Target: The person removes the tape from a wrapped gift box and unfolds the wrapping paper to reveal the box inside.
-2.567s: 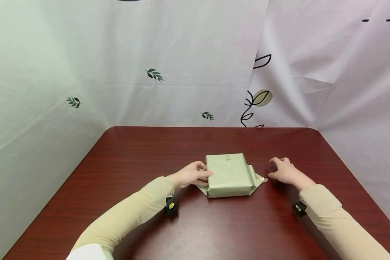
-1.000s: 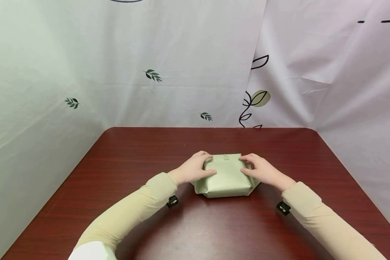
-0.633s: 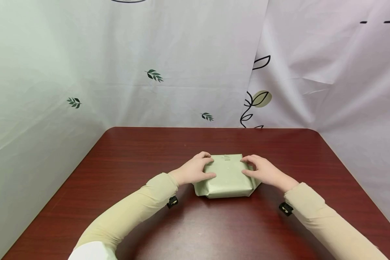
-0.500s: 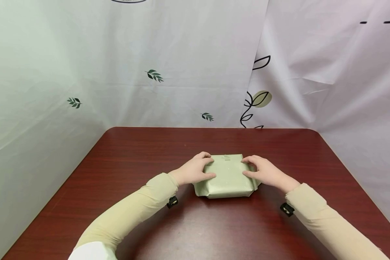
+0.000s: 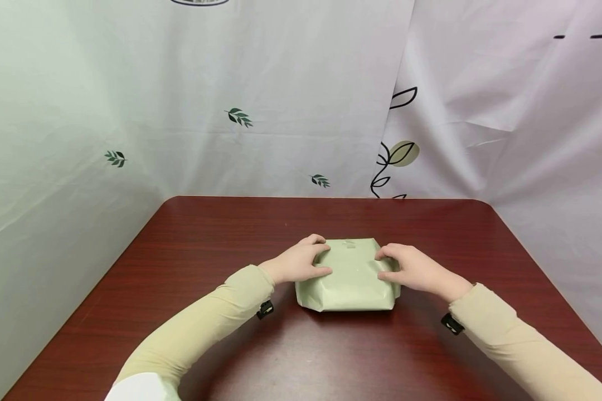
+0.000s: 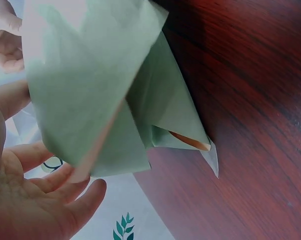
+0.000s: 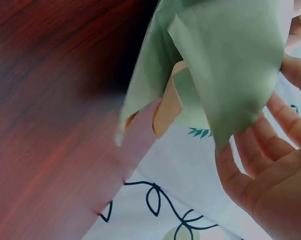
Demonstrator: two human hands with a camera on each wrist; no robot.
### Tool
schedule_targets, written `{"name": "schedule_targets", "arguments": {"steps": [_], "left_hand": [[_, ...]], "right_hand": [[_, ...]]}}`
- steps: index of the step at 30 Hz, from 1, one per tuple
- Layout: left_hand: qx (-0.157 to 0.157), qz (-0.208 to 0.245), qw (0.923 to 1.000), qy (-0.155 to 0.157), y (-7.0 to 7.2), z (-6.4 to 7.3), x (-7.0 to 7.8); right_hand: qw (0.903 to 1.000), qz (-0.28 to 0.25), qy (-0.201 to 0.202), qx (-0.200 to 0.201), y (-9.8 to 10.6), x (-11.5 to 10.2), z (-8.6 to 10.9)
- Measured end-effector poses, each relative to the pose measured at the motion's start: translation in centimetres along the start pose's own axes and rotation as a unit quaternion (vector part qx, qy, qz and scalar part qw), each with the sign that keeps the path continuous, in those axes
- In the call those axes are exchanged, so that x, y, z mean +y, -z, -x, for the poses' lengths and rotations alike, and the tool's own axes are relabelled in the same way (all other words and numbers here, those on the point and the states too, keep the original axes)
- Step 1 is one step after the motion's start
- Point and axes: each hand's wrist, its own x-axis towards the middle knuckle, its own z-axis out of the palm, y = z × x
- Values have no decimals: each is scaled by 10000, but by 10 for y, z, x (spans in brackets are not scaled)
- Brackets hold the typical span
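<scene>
A flat package wrapped in pale green paper (image 5: 353, 284) lies between both hands in the head view, a strip of clear tape near its far edge. My left hand (image 5: 300, 262) grips its left side, thumb on the top face. At the opposite side my right hand (image 5: 415, 267) holds it, thumb and forefinger at the top edge. Seen from the left wrist, the loose end paper (image 6: 90, 100) hangs open in folds against the left fingers. The right wrist view shows a similar loose paper flap (image 7: 235, 65) with a tan inner side, resting along the right fingers.
The package is over a dark red wooden table (image 5: 221, 228). White curtains (image 5: 281, 72) with leaf prints stand behind the table and along both sides. A small black camera (image 5: 452, 324) sits at the right wrist.
My right hand has come in from the right onto the package, while the left has shifted up its side. Lately the package's near edge has moved slightly toward me, along with the right hand.
</scene>
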Motion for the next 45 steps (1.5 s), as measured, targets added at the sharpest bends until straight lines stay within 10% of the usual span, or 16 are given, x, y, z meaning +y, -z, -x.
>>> {"name": "schedule_targets", "arguments": {"steps": [13,31,45], "left_hand": [[-51,62,10000,-29,1,1,2],[67,-189,9997,-114,-1,1,1],[114,-166,9997,-108,-2,3,2]], "right_hand": [[9934,-258,105,-1116,19,-15,8],[9470,-1123,1320,-2706,18,-39,30],[9217,-1346,1066,-3477,0,-52,43]]}}
